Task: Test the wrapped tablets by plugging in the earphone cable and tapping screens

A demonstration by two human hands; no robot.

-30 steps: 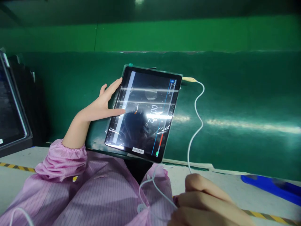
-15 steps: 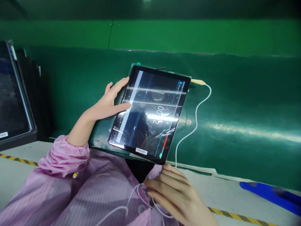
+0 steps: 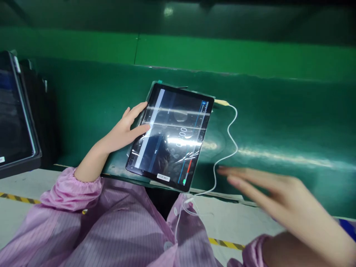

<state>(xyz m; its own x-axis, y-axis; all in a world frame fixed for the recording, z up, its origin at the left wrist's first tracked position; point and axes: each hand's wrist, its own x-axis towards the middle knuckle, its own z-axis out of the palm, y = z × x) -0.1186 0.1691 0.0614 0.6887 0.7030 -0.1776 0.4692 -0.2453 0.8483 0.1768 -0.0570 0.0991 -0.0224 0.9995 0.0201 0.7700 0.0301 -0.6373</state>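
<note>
A black tablet (image 3: pixel 169 133) with clear film over its lit screen is tilted at the front of the green bench. My left hand (image 3: pixel 125 128) holds its left edge, thumb on the screen and the other fingers at the edge, partly hidden. A yellow-wrapped plug (image 3: pixel 221 102) sits at the tablet's upper right corner. From it a white cable (image 3: pixel 232 139) curves down across the bench to the front of my pink striped smock (image 3: pixel 119 222). To the right of the cable, my right hand (image 3: pixel 278 189) is in the air, somewhat blurred, fingers stretched out and holding nothing.
Several dark tablets (image 3: pixel 16 111) stand stacked at the far left. The green bench top (image 3: pixel 292 122) runs across, with a bright green strip (image 3: pixel 222 53) behind it. A blue object (image 3: pixel 347 226) shows partly at the right edge. Yellow-black tape (image 3: pixel 226 244) marks the floor.
My right hand has left the cable by the tablet's lower corner and moved right, its fingers now extended. The cable hangs loose there. My left hand keeps its hold on the tablet.
</note>
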